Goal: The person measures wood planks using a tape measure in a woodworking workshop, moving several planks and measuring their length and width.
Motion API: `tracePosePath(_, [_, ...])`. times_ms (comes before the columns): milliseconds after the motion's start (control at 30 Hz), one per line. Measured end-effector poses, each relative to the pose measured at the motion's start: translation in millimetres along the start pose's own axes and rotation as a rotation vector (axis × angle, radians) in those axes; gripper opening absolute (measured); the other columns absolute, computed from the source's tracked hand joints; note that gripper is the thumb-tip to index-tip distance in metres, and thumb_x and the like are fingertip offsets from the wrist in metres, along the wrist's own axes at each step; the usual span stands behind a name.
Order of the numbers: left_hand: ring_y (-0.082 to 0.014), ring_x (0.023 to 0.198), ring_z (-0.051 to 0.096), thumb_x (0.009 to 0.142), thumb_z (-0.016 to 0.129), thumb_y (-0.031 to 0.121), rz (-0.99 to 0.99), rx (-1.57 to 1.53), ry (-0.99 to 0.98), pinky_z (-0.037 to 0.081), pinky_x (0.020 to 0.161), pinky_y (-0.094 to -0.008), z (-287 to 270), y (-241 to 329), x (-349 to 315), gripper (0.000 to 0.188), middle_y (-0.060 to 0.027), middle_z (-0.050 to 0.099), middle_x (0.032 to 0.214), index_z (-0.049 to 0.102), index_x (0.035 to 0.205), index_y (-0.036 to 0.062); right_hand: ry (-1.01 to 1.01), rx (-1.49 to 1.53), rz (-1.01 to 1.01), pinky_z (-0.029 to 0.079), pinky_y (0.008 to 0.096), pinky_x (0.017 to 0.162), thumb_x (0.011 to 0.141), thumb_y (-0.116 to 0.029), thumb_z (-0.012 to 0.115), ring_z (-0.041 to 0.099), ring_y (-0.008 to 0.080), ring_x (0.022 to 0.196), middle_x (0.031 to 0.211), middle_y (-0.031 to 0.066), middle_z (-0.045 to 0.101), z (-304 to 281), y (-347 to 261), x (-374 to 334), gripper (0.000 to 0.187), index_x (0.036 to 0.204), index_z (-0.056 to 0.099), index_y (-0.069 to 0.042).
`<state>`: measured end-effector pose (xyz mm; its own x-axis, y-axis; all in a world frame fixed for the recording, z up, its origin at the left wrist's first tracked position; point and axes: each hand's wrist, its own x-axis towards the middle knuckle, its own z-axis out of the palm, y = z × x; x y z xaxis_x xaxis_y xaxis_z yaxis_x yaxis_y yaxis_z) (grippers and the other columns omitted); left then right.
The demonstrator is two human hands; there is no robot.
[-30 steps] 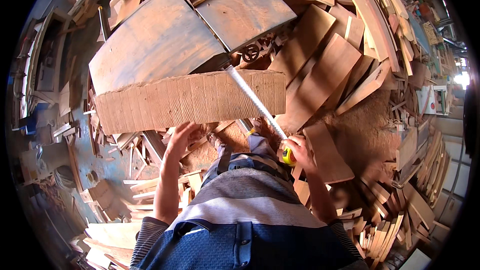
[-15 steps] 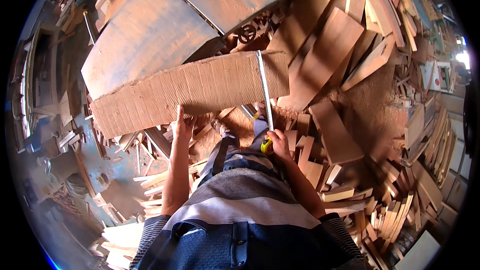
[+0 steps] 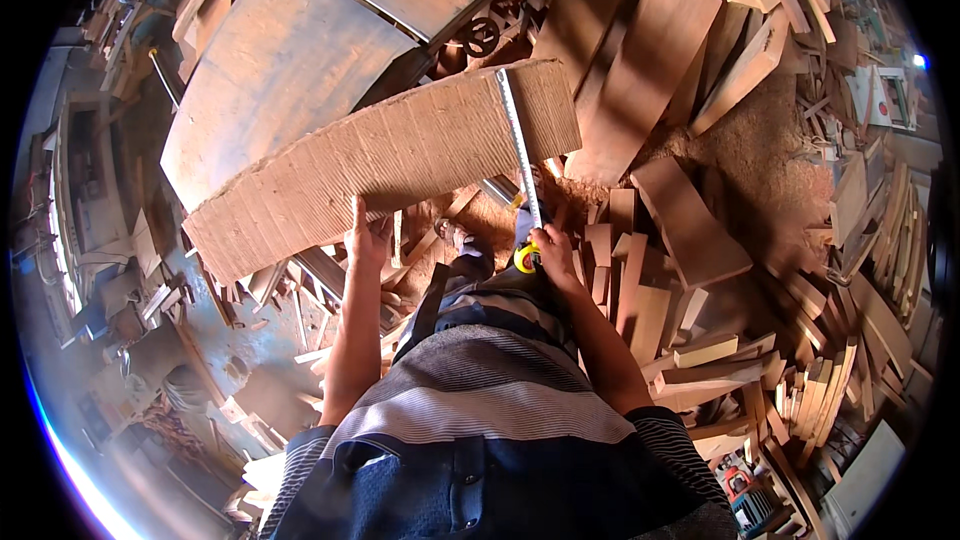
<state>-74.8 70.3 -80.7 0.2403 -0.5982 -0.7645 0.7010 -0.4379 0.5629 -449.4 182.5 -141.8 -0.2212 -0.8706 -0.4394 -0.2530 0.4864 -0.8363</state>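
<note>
A long, rough-sawn wooden plank (image 3: 400, 150) slants in front of me, its right end farther away than its left. My left hand (image 3: 369, 243) grips the near edge around mid-length, thumb on the upper face and fingers underneath. In my right hand (image 3: 556, 255) is a yellow tape measure (image 3: 527, 259), held close to my waist. Its pale blade is drawn out and lies across the plank's width near the right end, reaching the far edge.
Beyond the plank stands a machine with a broad metal table (image 3: 290, 70) and a dark handwheel (image 3: 481, 37). Wide boards (image 3: 650, 70) lean at the far right. Offcuts (image 3: 700, 350) are heaped on my right, and sawdust (image 3: 745, 175) covers the floor.
The plank's right end has swung farther away, so it slants more steeply. My right hand and the tape measure have shifted slightly away from me. Both holds stay the same.
</note>
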Motion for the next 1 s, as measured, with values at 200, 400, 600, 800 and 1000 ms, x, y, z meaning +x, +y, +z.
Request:
tracePosePath(200, [-0.0271,0.105,0.066,0.090,0.077,0.038,0.011,-0.143,-0.126,0.055,0.098,-0.0402,-8,-9,4,0.048,-0.0117,0.068,0.115,0.062,0.120,0.0042,-0.101,0.326,0.086,0.050,0.0268,0.068,0.100,-0.023,0.061,0.063,0.0107,0.077,0.087,0.0049,0.071,-17,-48,-11,0.023,0.100,0.068,-0.001])
tracePosePath(400, [-0.0251,0.107,0.065,0.090,0.077,0.035,0.036,-0.281,-0.055,0.052,0.099,-0.0441,4,-11,5,0.035,-0.0059,0.068,0.111,0.065,0.117,0.0165,0.125,0.529,0.166,0.048,0.0278,0.063,0.088,-0.017,0.067,0.062,0.0140,0.068,0.075,0.0031,0.063,-57,-98,-2,0.012,0.086,0.063,-0.006])
tracePosePath(600, [-0.0208,0.099,0.067,0.087,0.079,0.030,0.087,-0.154,0.125,0.056,0.082,-0.0359,51,35,-70,0.042,-0.0052,0.067,0.114,0.060,0.120,0.0126,0.201,0.549,0.244,0.041,0.0266,0.051,0.090,-0.030,0.068,0.048,0.0111,0.054,0.065,-0.0032,0.049,-132,-122,31,0.025,0.077,0.054,-0.014])
tracePosePath(800, [-0.0169,0.071,0.070,0.086,0.076,0.019,0.322,-0.172,0.096,0.060,0.056,-0.0273,80,94,-112,0.028,-0.0070,0.070,0.093,0.062,0.105,0.0035,0.017,0.663,0.254,0.045,0.0307,0.053,0.099,-0.034,0.059,0.047,0.0133,0.055,0.065,-0.0030,0.046,-190,-132,75,0.017,0.104,0.059,-0.018])
tracePosePath(1000, [-0.0150,0.068,0.068,0.085,0.074,0.024,0.472,0.023,0.188,0.058,0.055,-0.0295,108,120,-109,0.027,-0.0058,0.070,0.089,0.067,0.098,0.0019,-0.313,1.001,0.277,0.055,0.0366,0.057,0.105,-0.034,0.049,0.060,0.0191,0.060,0.076,0.0024,0.059,-196,-167,107,0.030,0.126,0.055,-0.014])
